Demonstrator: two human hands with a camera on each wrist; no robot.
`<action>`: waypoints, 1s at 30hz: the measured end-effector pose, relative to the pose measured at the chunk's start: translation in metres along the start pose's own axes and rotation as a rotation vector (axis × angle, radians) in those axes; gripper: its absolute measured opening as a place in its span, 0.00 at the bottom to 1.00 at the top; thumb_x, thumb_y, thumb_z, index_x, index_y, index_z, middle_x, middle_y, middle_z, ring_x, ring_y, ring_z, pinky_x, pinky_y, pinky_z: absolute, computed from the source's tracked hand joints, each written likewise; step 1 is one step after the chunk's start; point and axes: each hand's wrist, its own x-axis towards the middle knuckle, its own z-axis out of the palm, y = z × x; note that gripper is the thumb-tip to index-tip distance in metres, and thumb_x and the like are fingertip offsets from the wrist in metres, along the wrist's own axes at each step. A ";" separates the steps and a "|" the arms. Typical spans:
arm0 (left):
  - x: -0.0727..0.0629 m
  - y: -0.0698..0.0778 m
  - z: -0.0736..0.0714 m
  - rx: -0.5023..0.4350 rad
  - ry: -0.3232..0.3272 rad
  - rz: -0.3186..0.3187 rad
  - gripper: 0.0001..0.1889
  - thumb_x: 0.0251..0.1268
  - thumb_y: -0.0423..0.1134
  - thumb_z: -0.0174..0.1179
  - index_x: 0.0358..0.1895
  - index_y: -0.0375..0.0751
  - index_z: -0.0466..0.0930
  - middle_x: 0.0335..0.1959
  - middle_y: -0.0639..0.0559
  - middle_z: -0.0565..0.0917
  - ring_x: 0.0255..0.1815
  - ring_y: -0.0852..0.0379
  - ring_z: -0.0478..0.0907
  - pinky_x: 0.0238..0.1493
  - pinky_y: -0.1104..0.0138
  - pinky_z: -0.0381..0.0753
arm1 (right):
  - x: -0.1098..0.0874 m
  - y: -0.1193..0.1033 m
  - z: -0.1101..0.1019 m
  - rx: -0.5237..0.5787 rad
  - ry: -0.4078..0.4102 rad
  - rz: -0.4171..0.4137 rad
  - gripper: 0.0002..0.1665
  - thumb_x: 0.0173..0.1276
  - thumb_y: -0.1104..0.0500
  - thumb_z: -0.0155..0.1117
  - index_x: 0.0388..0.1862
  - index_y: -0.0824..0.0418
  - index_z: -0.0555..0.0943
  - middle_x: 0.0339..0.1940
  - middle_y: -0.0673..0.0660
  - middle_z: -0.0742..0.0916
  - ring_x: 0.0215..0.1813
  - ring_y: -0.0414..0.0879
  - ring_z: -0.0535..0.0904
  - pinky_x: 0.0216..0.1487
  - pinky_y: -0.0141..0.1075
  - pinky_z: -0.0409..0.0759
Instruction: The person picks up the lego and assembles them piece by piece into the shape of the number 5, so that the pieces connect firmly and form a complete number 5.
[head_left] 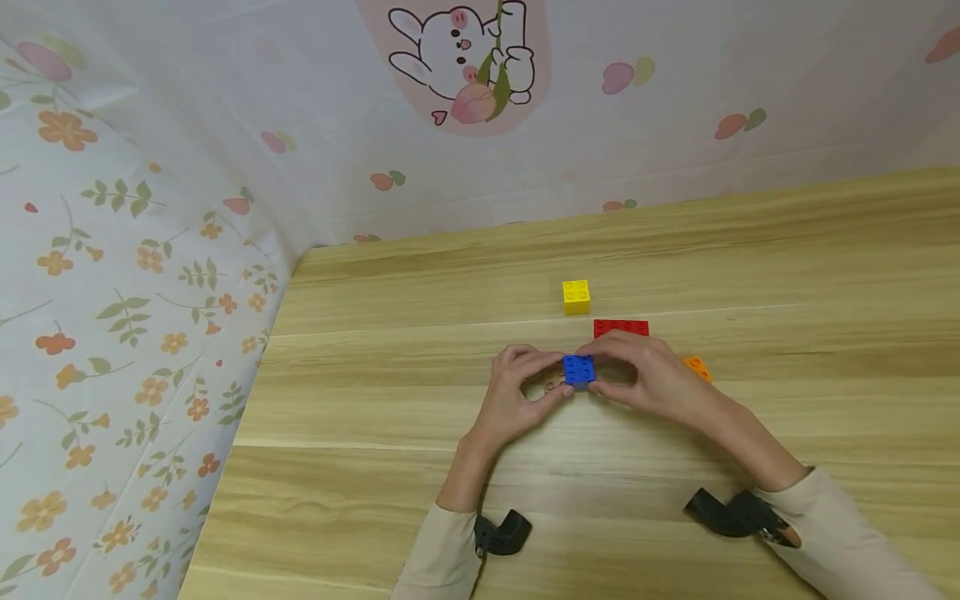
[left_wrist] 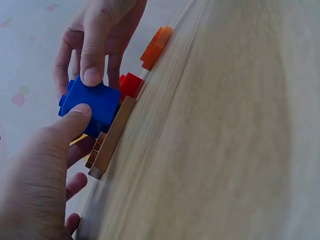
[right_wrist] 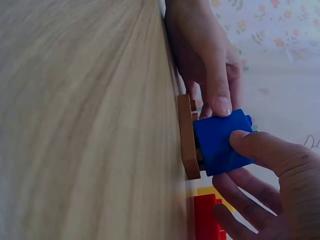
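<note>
A blue building brick [head_left: 579,369] with studs on top is pinched between both hands. My left hand [head_left: 513,400] holds its left side, the thumb [left_wrist: 77,117] on the near face. From the other side my right hand [head_left: 660,377] grips it with thumb and fingers. Beneath it a flat brown brick [right_wrist: 187,140] lies on the table, with some of its studs uncovered at the left. The blue brick sits slightly tilted over the brown one; whether their studs are locked together cannot be told.
A red brick [head_left: 621,327] lies just behind the right hand, partly covered by it. Farther back stands a yellow brick [head_left: 576,297]. An orange brick [head_left: 698,367] is right of the right hand. The wooden table [head_left: 360,417] meets a patterned cloth [head_left: 315,167] behind.
</note>
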 end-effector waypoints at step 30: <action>-0.001 0.003 0.001 0.001 -0.036 -0.053 0.21 0.55 0.44 0.67 0.52 0.42 0.81 0.51 0.49 0.74 0.57 0.55 0.62 0.59 0.56 0.59 | 0.003 -0.004 -0.005 0.085 0.033 0.027 0.16 0.59 0.64 0.67 0.48 0.61 0.84 0.41 0.52 0.85 0.40 0.45 0.81 0.33 0.35 0.79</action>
